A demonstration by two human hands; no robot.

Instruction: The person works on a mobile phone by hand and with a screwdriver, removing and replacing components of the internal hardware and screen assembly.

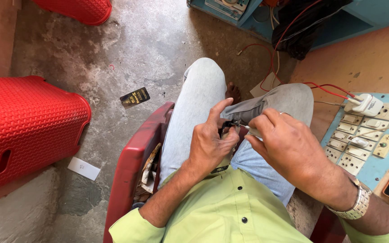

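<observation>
seemingly mid-repair, the left hand [210, 146] pinches a small dark part [228, 126] while the right hand [289, 150] fingers grip a thin pale tool [252, 131] needing steady aim.

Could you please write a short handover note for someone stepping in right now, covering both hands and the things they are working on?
Left hand: closed around a small dark part held over the lap, index finger raised.
Right hand: grips a slim light-handled tool, its tip meeting the dark part.
Around: the person sits on a red plastic chair; a blue switchboard with a white plug and red wires is to the right; a red stool to the left.
Done: part and tool are in hand and brought together.
Left: how far the work on the part has got cannot be told; the hands hide it.
</observation>
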